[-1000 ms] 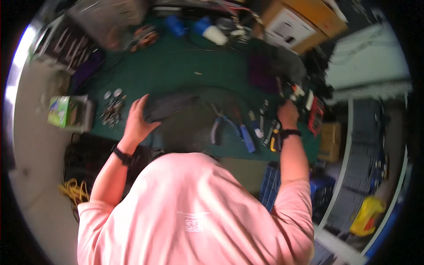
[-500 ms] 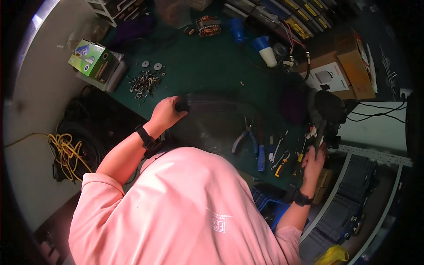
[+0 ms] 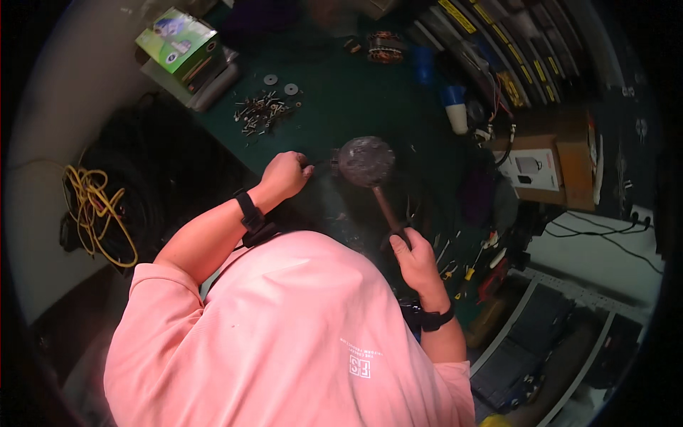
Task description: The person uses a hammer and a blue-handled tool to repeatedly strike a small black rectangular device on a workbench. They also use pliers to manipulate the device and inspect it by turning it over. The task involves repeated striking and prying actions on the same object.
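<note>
A mallet with a broad, dark, scuffed head (image 3: pixel 366 162) and a brownish handle (image 3: pixel 385 208) is gripped by my right hand (image 3: pixel 416 263), fingers wrapped low on the handle. Its head hovers over the near part of the green workbench, just right of my left hand (image 3: pixel 286 176). That hand is closed, thumb pressed to the fingers. A dark shape runs from it toward the mallet head, too dim to name. Pliers (image 3: pixel 410 208) lie beyond the handle, partly hidden by my right hand and the mallet.
Loose screws (image 3: pixel 262 112) and two washers (image 3: pixel 291 89) lie farther back. A green box (image 3: pixel 178 43) stands at the left, a copper-wound motor part (image 3: pixel 385 47) at the back. Hand tools (image 3: pixel 469 272) lie right of my right hand. A cardboard box (image 3: pixel 575 171) sits farther right.
My right hand has brought the mallet from the right side of the bench to the middle, close to my left hand. The view has shifted, and my left hand stays near the bench's front edge.
</note>
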